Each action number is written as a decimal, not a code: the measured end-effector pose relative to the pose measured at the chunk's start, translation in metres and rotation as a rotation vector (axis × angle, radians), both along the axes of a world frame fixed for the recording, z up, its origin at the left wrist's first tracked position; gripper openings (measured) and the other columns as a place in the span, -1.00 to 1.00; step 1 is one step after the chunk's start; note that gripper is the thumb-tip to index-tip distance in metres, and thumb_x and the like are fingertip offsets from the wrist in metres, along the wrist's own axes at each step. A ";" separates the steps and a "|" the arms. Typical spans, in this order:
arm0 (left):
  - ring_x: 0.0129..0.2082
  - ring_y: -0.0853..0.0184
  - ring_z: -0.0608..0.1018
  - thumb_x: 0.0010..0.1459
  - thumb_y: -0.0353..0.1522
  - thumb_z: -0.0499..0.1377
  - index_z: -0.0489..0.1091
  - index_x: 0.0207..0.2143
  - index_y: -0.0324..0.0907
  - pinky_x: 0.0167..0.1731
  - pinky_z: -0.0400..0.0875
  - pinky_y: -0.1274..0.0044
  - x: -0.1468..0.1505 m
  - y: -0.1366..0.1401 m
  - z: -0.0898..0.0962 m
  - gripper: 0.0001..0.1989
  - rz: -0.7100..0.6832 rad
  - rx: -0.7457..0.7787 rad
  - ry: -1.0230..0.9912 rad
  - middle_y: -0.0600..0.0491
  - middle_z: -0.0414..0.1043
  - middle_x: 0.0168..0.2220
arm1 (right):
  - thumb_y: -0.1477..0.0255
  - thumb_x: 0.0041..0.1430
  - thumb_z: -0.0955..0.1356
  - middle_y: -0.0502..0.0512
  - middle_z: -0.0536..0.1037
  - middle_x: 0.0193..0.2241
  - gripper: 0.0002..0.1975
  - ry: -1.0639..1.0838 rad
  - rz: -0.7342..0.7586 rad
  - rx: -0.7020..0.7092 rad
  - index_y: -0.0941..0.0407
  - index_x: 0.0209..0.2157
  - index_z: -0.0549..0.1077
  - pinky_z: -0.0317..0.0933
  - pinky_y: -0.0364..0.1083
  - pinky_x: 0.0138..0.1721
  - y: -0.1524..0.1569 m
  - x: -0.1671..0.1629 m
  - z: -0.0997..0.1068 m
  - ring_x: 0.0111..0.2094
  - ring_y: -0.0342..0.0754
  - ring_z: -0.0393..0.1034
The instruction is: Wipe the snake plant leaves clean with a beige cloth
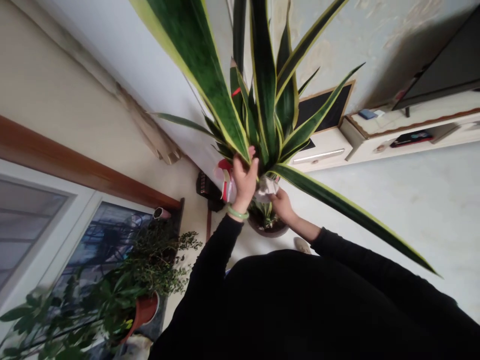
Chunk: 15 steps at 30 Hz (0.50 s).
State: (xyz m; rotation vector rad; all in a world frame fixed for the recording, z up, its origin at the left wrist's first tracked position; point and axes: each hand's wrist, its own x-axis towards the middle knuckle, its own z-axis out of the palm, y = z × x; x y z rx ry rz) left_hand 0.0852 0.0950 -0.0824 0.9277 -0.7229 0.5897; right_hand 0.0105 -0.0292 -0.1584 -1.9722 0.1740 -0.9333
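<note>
A tall snake plant (263, 95) with yellow-edged green leaves rises in front of me from a round pot (268, 233). My left hand (244, 182), with a pale green bangle on its wrist, grips a broad leaf (210, 85) near its lower end; some fingers are hidden behind the leaf. Lower and to the right, my right hand (284, 206) pinches a crumpled white cloth or tissue (268, 185) close to the base of the leaves. One long leaf (348, 212) stretches out over the floor on the right, above my right forearm.
Potted plants (146, 310) stand by the window at lower left. A dark box-like object (208, 186) and a red-and-white item (226, 180) are behind my left hand. A white TV cabinet (412, 120) with a television (442, 60) runs along the right wall.
</note>
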 end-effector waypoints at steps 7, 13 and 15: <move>0.44 -0.03 0.45 0.38 -0.11 0.29 0.36 0.38 -0.07 0.48 0.34 0.04 -0.052 -0.003 -0.090 -0.40 0.187 0.132 -0.302 -0.24 0.41 0.38 | 0.18 -0.11 0.57 0.10 0.73 -0.25 -0.53 0.092 0.233 0.633 0.07 -0.14 0.58 0.52 0.07 -0.02 0.021 -0.063 0.021 -0.18 0.12 0.63; 0.30 0.07 0.62 0.49 -0.26 0.07 0.45 0.36 -0.09 0.33 0.54 0.14 -0.053 -0.027 -0.137 -0.53 0.216 0.263 -0.371 -0.20 0.59 0.24 | 0.05 -0.07 0.60 0.15 0.74 -0.12 -0.51 0.171 0.415 0.794 0.03 -0.16 0.61 0.55 0.16 0.14 0.035 -0.085 0.037 0.01 0.19 0.65; 0.20 0.12 0.67 0.52 -0.24 0.02 0.50 0.30 -0.08 0.24 0.60 0.24 -0.048 -0.031 -0.138 -0.56 0.191 0.215 -0.199 -0.19 0.64 0.15 | -0.08 -0.01 0.59 0.19 0.73 -0.03 -0.43 0.183 0.428 0.734 0.04 -0.12 0.62 0.47 0.18 0.28 0.031 -0.087 0.034 0.11 0.18 0.62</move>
